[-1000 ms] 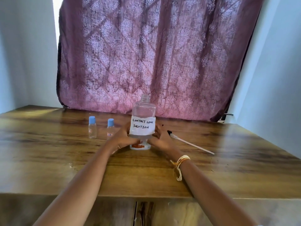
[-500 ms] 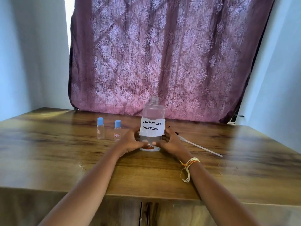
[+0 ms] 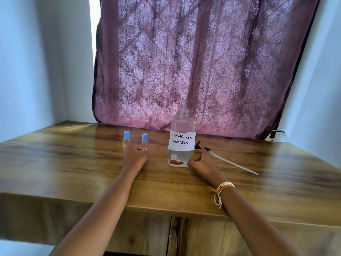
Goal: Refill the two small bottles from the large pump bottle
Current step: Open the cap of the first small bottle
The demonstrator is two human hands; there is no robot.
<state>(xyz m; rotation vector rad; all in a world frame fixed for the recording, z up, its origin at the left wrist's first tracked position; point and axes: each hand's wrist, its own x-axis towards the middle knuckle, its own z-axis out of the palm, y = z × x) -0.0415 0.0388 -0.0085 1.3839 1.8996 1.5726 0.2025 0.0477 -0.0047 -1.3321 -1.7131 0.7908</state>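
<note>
Left hand [image 3: 135,157] shifted to small bottles [image 3: 144,144], right hand [image 3: 200,162] steadying large bottle [image 3: 181,139]

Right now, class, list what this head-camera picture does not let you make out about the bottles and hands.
- Lower parts of both small bottles: hidden behind the left hand, so their fill level and its grip are unclear.
- Red print low on the large bottle: too blurred to read.
- Pump head: partly covered by the right hand.
- Small bottles' label text: too small.
</note>
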